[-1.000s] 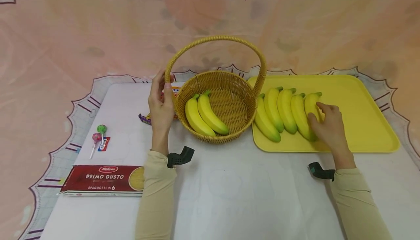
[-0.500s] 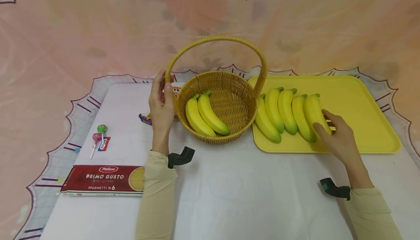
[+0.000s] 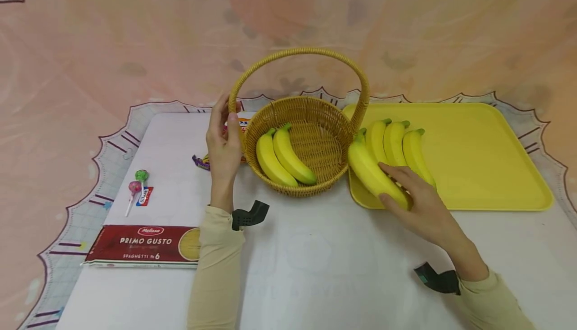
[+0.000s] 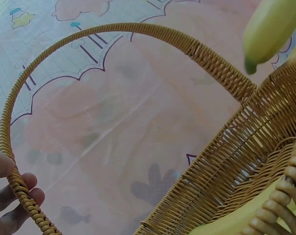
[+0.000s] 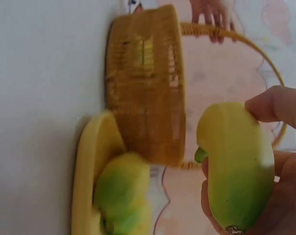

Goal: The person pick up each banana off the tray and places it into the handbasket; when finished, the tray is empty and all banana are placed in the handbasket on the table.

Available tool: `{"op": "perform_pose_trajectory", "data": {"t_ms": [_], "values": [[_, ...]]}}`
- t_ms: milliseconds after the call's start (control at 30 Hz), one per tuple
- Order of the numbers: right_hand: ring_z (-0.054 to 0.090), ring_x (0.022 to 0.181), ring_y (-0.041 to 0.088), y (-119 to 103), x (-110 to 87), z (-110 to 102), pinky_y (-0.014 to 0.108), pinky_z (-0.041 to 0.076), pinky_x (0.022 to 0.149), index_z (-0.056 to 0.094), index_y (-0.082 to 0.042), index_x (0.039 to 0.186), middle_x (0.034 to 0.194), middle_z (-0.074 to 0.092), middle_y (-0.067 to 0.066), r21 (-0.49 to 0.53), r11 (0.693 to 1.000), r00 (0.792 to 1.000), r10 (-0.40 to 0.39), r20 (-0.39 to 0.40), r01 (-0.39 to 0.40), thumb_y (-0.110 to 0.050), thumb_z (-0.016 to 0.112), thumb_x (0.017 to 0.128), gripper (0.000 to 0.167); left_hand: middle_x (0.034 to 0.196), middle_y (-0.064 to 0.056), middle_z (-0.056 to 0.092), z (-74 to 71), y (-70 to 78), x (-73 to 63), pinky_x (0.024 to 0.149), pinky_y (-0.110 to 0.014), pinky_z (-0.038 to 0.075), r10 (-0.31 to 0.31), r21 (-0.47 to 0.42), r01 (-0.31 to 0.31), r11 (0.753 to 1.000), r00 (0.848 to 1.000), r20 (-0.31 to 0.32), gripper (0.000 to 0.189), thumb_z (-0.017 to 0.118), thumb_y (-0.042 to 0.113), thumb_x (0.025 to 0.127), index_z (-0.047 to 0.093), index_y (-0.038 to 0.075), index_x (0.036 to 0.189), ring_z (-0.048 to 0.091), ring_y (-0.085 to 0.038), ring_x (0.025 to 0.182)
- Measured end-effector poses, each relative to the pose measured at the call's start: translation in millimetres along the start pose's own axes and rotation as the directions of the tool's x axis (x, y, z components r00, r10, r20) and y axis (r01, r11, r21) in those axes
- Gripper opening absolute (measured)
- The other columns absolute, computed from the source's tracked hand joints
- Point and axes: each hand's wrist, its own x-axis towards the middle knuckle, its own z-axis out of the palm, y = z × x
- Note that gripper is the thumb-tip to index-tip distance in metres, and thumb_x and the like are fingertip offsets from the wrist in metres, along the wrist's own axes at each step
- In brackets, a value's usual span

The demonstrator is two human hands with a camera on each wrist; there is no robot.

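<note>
My left hand (image 3: 223, 144) grips the left side of the handle of a woven wicker basket (image 3: 299, 190); in the left wrist view its fingers wrap the handle (image 4: 20, 188). Two bananas (image 3: 288, 157) lie side by side at the basket's left. Between thumb and fingers, my right hand (image 3: 419, 205) holds another banana (image 3: 374, 172), raised over the front left corner of the yellow tray (image 3: 487, 159). The held banana's far end points at the basket's right rim. Several bananas (image 3: 396, 142) lie in a row on the tray, partly hidden behind the held one.
To the left lie a red spaghetti pack (image 3: 144, 245), partly under the left forearm, and two lollipops (image 3: 137, 182) by a small wrapped sweet (image 3: 145, 196). A purple-ended wrapper (image 3: 201, 162) and a colourful packet (image 3: 243, 123) show behind the left hand and basket.
My right hand has taken the rightmost banana from the row, lifted it and carried it left toward the basket. The left hand stays on the handle.
</note>
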Motion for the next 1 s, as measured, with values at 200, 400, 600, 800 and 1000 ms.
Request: {"op": "perform_pose_trajectory", "data": {"t_ms": [200, 400, 600, 800, 1000], "values": [[0.049, 0.088, 0.014, -20, 33.6, 16, 0.028, 0.039, 0.069, 0.043, -0.019, 0.142, 0.122, 0.056, 0.003, 0.019, 0.999, 0.997, -0.046, 0.058, 0.045, -0.025, 0.062, 0.09, 0.056, 0.117, -0.026, 0.055, -1.0, -1.7, 0.4, 0.099, -0.024, 0.041, 0.008, 0.012, -0.008, 1.0, 1.0, 0.013, 0.037, 0.041, 0.004, 0.099, 0.045, -0.003, 0.135, 0.053, -0.026, 0.112], [0.051, 0.093, 0.018, -36, 72.1, 31, 0.034, 0.04, 0.074, 0.038, -0.02, 0.145, 0.126, 0.053, 0.003, 0.089, 0.996, 0.99, -0.017, 0.137, 0.004, -0.033, 0.056, 0.093, 0.057, 0.115, -0.023, 0.056, -1.9, 0.3, -0.8, 0.099, -0.025, 0.041, 0.003, 0.023, -0.003, 1.0, 1.0, 0.013, 0.036, 0.042, 0.004, 0.099, 0.046, -0.003, 0.134, 0.054, -0.025, 0.112], [0.05, 0.091, 0.021, -46, 107.4, 45, 0.035, 0.042, 0.076, 0.038, -0.015, 0.145, 0.125, 0.052, 0.006, 0.084, 0.996, 0.99, 0.01, 0.143, -0.022, -0.034, 0.054, 0.093, 0.057, 0.114, -0.021, 0.056, -2.2, -3.8, 0.1, 0.1, -0.026, 0.04, 0.001, 0.011, -0.001, 1.0, 1.0, 0.016, 0.036, 0.042, 0.005, 0.099, 0.047, -0.001, 0.134, 0.052, -0.032, 0.114], [0.053, 0.107, 0.028, -45, 137.3, 63, 0.045, 0.044, 0.089, 0.039, -0.007, 0.143, 0.133, 0.049, 0.015, 0.014, 0.998, 0.982, 0.058, 0.182, -0.062, -0.032, 0.052, 0.093, 0.057, 0.115, -0.015, 0.058, -4.0, -26.8, 3.9, 0.101, -0.026, 0.04, 0.03, 0.0, -0.03, 1.0, 0.999, 0.013, 0.036, 0.043, 0.01, 0.1, 0.048, 0.007, 0.136, 0.053, -0.031, 0.115], [0.041, 0.132, 0.035, -44, 151.1, 82, 0.051, 0.035, 0.106, 0.033, -0.005, 0.146, 0.145, 0.04, 0.019, -0.107, 0.99, 0.949, 0.122, 0.291, -0.094, -0.032, 0.05, 0.094, 0.062, 0.116, -0.016, 0.058, -4.3, -28.3, 4.2, 0.1, -0.026, 0.04, 0.037, 0.0, -0.037, 0.999, 0.999, 0.02, 0.037, 0.044, 0.012, 0.1, 0.047, 0.007, 0.136, 0.053, -0.03, 0.115]]}}
